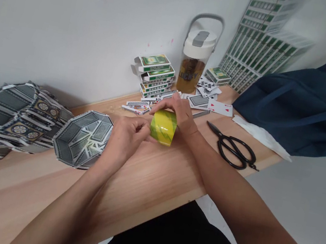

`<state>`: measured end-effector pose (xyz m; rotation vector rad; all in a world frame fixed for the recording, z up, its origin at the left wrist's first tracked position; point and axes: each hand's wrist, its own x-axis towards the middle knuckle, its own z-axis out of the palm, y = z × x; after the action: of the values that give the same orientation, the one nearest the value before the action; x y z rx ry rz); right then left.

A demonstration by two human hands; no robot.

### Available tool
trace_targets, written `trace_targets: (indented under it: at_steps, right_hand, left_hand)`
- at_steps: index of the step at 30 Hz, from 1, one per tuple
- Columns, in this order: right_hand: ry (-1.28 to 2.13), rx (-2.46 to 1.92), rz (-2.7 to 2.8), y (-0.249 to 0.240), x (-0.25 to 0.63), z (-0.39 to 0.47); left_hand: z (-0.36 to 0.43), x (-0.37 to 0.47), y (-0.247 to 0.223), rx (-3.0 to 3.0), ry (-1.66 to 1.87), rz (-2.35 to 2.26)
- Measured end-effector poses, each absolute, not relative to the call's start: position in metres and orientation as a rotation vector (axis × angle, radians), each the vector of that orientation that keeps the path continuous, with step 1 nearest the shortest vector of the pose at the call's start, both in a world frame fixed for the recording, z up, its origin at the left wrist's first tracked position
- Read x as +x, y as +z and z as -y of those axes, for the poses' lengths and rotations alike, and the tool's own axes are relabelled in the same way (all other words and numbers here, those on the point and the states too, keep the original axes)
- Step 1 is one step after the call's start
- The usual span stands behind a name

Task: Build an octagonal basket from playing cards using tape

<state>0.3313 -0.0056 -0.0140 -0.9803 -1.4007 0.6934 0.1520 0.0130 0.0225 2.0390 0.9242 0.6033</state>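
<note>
Head view. A glossy yellow piece (163, 127), patterned in green, is held above the table (147, 174) between two bare hands. Its left edge is pinched between the thumb and fingers of the left hand (131, 131). The right hand (180, 114) is arched over its upper edge, with the fingers bent; how firmly it is gripped there cannot be told, the contact being partly hidden.

Directions are taken from the yellow piece. At 11 o'clock, card boxes (157, 64) are stacked near the wall (74, 18). Toward 1 o'clock, a handled bottle (197, 52) of amber liquid is stood upright, with a smaller box stack (218, 75) just beside it. Loose cards (220, 108) are spread at 10 to 2 o'clock. Black scissors (232, 149) are laid at 3 o'clock, blades together, tips toward 10 o'clock. A white paper (263, 136) is placed beyond them, near a dark blue bag (304, 109). Between 8 and 9 o'clock, a faceted bowl (82, 139) is seen; larger patterned pieces (14, 121) are set beside it at 9 o'clock.
</note>
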Motion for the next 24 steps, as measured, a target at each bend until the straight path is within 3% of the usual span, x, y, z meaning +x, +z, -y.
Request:
trace_targets:
  at_steps: [9, 24]
  right_hand:
    - [0.67, -0.965, 1.365, -0.0176, 0.3311, 0.0018]
    - [0.428, -1.075, 1.387, -0.0157, 0.3272, 0.007]
  left_hand:
    - [-0.0155, 0.1546, 0.0243, 1.752, 0.612, -0.864]
    - [-0.0095, 0.1539, 0.0257, 2.486, 0.623, -1.031]
